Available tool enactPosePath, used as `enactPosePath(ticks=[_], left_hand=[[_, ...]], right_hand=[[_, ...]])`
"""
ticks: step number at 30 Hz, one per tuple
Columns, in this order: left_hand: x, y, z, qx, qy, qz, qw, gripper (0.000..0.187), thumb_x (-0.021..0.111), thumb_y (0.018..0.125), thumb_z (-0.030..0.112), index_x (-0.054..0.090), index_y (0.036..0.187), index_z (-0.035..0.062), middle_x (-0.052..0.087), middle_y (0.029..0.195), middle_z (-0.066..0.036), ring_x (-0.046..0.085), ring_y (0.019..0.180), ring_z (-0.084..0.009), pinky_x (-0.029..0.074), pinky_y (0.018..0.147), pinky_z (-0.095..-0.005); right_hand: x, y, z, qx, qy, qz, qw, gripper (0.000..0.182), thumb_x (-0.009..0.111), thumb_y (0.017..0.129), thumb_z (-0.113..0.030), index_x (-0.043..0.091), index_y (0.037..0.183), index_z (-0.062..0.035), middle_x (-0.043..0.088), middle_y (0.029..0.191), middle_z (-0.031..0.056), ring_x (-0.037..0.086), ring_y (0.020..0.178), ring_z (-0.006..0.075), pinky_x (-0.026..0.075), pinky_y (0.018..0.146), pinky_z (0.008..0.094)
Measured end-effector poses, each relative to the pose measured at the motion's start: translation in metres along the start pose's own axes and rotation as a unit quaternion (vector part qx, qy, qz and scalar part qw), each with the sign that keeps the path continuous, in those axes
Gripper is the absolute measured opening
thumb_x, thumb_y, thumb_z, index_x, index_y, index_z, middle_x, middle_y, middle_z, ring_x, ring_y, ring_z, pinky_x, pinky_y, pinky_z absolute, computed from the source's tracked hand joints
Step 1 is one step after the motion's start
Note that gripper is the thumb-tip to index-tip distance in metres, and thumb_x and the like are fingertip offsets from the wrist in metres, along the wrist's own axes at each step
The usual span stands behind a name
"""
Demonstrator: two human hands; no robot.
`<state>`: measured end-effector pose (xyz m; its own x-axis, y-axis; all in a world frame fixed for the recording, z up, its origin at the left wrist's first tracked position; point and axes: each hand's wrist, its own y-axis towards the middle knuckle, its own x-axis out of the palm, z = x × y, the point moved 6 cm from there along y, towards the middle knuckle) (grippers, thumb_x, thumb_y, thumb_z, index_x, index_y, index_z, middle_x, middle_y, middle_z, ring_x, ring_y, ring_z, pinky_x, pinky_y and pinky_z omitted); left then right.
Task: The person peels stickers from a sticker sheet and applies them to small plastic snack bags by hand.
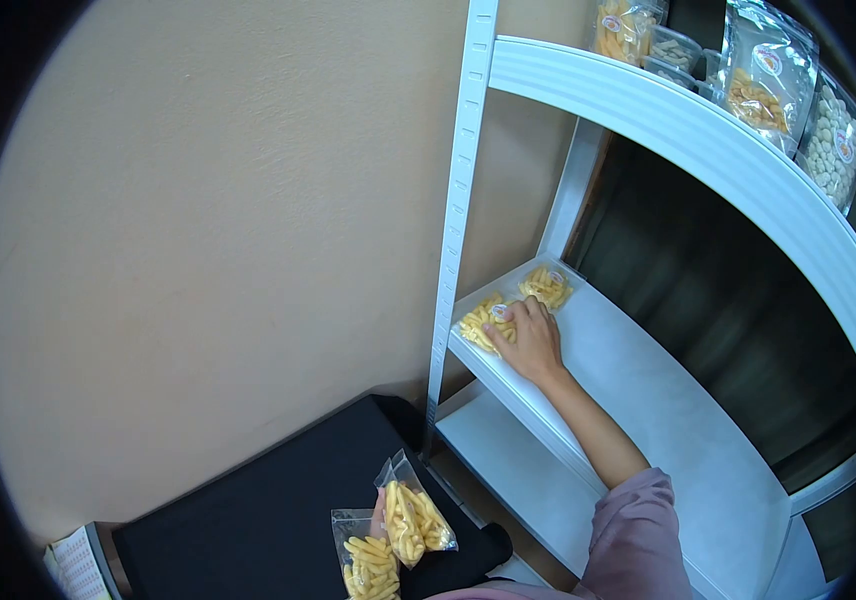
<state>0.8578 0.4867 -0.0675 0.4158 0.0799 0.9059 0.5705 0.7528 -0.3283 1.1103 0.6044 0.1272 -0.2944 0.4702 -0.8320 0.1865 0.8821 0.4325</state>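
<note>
My right hand (532,342) reaches onto the white shelf (638,390), its thumb and fingers closed on a clear bag of yellow stick-shaped snacks (480,325) at the shelf's left end. Just behind it lies a second bag of the same snacks (546,288) with a round label. Low in the view, my left hand (378,515) is mostly hidden behind two more clear snack bags, an upper one (414,520) and a lower one (370,568). The left hand holds these bags in front of the black surface.
A white slotted post (458,190) stands at the shelf's left corner, beside a beige wall (248,200). The upper shelf (648,95) carries snack pouches (768,85) and small plastic tubs (673,50). Below are a lower shelf (508,470) and a black-covered surface (248,520).
</note>
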Motion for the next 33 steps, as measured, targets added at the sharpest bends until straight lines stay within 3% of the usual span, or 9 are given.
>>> enactPosePath(ticks=[2, 12, 14, 17, 19, 22, 28, 32, 33], left_hand=[[0.004, 0.003, 0.001, 0.002, -0.001, 0.004, 1.000, 0.050, 0.036, 0.088, 0.044, 0.049, 0.108, -0.0001, 0.059, 0.094, -0.014, 0.060, 0.084, -0.0246, 0.050, 0.076, -0.0376], [-0.018, -0.012, -0.007, 0.006, 0.000, 0.020, 1.000, 0.050, 0.036, 0.088, 0.044, 0.050, 0.105, -0.0001, 0.060, 0.092, -0.014, 0.060, 0.083, -0.0246, 0.050, 0.075, -0.0374], [0.012, -0.007, 0.020, 0.075, 0.051, 0.055, 0.994, 0.047, 0.038, 0.088, 0.044, 0.053, 0.096, 0.0005, 0.060, 0.086, -0.014, 0.061, 0.076, -0.0249, 0.052, 0.069, -0.0366], [0.028, 0.010, 0.052, 0.135, 0.070, 0.049, 0.987, 0.039, 0.040, 0.088, 0.038, 0.050, 0.099, 0.0027, 0.060, 0.086, -0.014, 0.062, 0.073, -0.0247, 0.052, 0.067, -0.0368], [0.038, 0.019, 0.054, 0.158, 0.072, 0.025, 0.984, 0.035, 0.042, 0.088, 0.036, 0.045, 0.104, 0.0056, 0.059, 0.089, -0.013, 0.061, 0.076, -0.0235, 0.053, 0.067, -0.0369], [0.054, 0.014, 0.037, 0.139, 0.040, 0.021, 0.989, 0.041, 0.041, 0.088, 0.040, 0.044, 0.109, 0.0057, 0.057, 0.093, -0.014, 0.061, 0.079, -0.0255, 0.052, 0.069, -0.0382], [0.069, -0.015, 0.008, 0.124, 0.012, -0.063, 0.990, 0.058, 0.035, 0.087, 0.049, 0.037, 0.122, 0.0020, 0.049, 0.114, -0.016, 0.050, 0.103, -0.0287, 0.042, 0.087, -0.0449], [0.082, -0.024, -0.001, 0.095, -0.046, -0.132, 0.986, 0.059, 0.032, 0.088, 0.048, 0.035, 0.123, 0.0010, 0.043, 0.122, -0.016, 0.046, 0.109, -0.0292, 0.039, 0.090, -0.0438], [0.084, -0.027, 0.000, 0.129, -0.031, -0.074, 0.988, 0.058, 0.031, 0.089, 0.046, 0.035, 0.123, 0.0003, 0.043, 0.121, -0.018, 0.047, 0.108, -0.0308, 0.038, 0.092, -0.0441]], right_hand=[[0.004, -0.007, -0.017, -0.143, 0.007, 0.042, 0.989, 0.048, 0.058, 0.073, -0.043, 0.054, 0.100, -0.0037, 0.048, 0.100, 0.0122, 0.047, 0.094, 0.0287, 0.037, 0.078, 0.0400], [0.013, -0.020, -0.029, -0.113, -0.045, 0.057, 0.991, 0.050, 0.055, 0.077, -0.042, 0.050, 0.109, -0.0029, 0.045, 0.109, 0.0147, 0.042, 0.103, 0.0288, 0.033, 0.085, 0.0421], [-0.007, -0.037, -0.051, -0.173, 0.113, 0.050, 0.977, 0.049, 0.056, 0.078, -0.038, 0.049, 0.109, -0.0009, 0.049, 0.100, 0.0156, 0.051, 0.090, 0.0271, 0.040, 0.077, 0.0379], [-0.010, -0.085, -0.093, -0.116, 0.329, -0.180, 0.920, 0.054, 0.060, 0.078, -0.034, 0.044, 0.113, 0.0033, 0.055, 0.080, 0.0134, 0.056, 0.058, 0.0200, 0.045, 0.055, 0.0295], [-0.017, -0.114, -0.121, -0.141, 0.308, -0.286, 0.897, 0.066, 0.060, 0.077, -0.038, 0.035, 0.119, 0.0072, 0.055, 0.086, 0.0177, 0.059, 0.064, 0.0224, 0.047, 0.060, 0.0311], [-0.018, -0.131, -0.129, -0.197, 0.257, -0.260, 0.910, 0.064, 0.060, 0.079, -0.029, 0.027, 0.126, -0.0003, 0.056, 0.090, 0.0158, 0.060, 0.070, 0.0215, 0.049, 0.060, 0.0307], [-0.025, -0.138, -0.114, -0.127, 0.387, -0.375, 0.833, 0.055, 0.056, 0.080, -0.009, 0.026, 0.125, 0.0026, 0.055, 0.083, 0.0138, 0.062, 0.065, 0.0218, 0.050, 0.059, 0.0284], [-0.035, -0.135, -0.102, -0.101, 0.361, -0.394, 0.839, 0.055, 0.056, 0.080, -0.007, 0.027, 0.126, 0.0001, 0.054, 0.084, 0.0113, 0.061, 0.069, 0.0184, 0.050, 0.060, 0.0265], [-0.046, -0.125, -0.093, -0.084, 0.377, -0.361, 0.849, 0.056, 0.056, 0.079, -0.005, 0.027, 0.127, -0.0011, 0.054, 0.085, 0.0097, 0.061, 0.070, 0.0163, 0.049, 0.060, 0.0255]])
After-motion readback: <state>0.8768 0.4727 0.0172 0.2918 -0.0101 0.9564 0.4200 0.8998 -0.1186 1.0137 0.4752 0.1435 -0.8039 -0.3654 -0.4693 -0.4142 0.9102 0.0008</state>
